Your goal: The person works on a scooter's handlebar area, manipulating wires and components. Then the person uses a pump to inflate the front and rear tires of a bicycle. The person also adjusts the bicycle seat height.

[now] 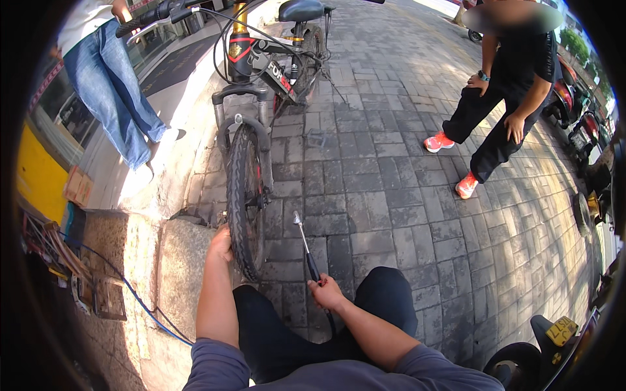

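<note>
A bicycle stands in front of me with its front wheel toward me and its knobbly black tyre (pixel 244 195) upright. My left hand (pixel 223 244) is at the lower left side of this wheel, against or very close to the tyre; its fingers are mostly hidden from view. To the right of the wheel, my right hand (pixel 325 292) is closed around the black handle of an air hose wand (pixel 305 244). The wand's metal tip points away from me, apart from the wheel. Below the hand, a black hose runs down between my knees.
One person in blue jeans (pixel 111 91) stands on the step at left; another in black (pixel 505 104) leans over at right, hands on knees. A stone ledge (pixel 189 260) and a blue hose (pixel 130 290) are at left. Parked scooters (pixel 577 124) line the right side of the brick pavement (pixel 391 195).
</note>
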`<state>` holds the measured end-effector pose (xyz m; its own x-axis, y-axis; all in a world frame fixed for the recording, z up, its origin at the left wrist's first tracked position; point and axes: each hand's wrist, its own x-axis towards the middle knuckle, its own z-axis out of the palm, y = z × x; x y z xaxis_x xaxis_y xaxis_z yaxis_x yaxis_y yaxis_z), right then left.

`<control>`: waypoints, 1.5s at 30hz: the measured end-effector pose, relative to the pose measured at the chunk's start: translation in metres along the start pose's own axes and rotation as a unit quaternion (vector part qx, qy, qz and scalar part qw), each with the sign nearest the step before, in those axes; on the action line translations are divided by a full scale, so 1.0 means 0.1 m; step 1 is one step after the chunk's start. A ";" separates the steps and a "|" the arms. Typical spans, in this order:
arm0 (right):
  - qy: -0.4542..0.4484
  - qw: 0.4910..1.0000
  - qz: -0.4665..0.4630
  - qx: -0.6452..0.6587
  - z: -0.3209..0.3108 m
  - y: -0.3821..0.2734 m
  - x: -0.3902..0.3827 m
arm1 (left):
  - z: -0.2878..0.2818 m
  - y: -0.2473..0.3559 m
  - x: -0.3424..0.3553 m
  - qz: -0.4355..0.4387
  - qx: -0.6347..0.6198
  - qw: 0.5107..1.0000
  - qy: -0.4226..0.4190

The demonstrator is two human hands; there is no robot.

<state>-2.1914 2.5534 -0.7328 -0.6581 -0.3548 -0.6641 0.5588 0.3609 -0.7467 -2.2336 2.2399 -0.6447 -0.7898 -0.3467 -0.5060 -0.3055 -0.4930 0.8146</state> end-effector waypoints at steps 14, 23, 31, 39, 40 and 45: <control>0.002 1.000 -0.007 0.024 -0.01 -0.11 -0.08 | -0.04 -0.01 0.02 0.004 -0.034 0.999 -0.008; -0.017 0.998 -0.020 0.061 -0.01 -0.07 -0.06 | -0.09 -0.09 0.08 0.004 0.013 1.000 -0.007; -0.009 0.996 -0.056 0.075 -0.01 -0.14 -0.14 | 0.00 -0.05 0.01 -0.005 -0.028 1.000 -0.010; -0.018 0.996 -0.065 0.055 0.04 -0.15 -0.17 | -0.08 -0.10 0.08 -0.011 -0.075 0.995 -0.063; -0.014 0.997 -0.059 0.051 0.05 -0.15 -0.17 | -0.08 -0.10 0.09 -0.030 -0.067 0.995 -0.067; -0.015 0.996 -0.071 0.048 0.06 -0.10 -0.13 | -0.04 -0.05 0.08 -0.028 -0.074 0.995 -0.064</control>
<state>-2.1852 2.5496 -0.7167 -0.7196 -0.4231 -0.5506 0.5071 0.2215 -0.8329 -2.2362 2.2363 -0.6539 -0.8376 -0.2160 -0.5018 -0.2768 -0.6242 0.7306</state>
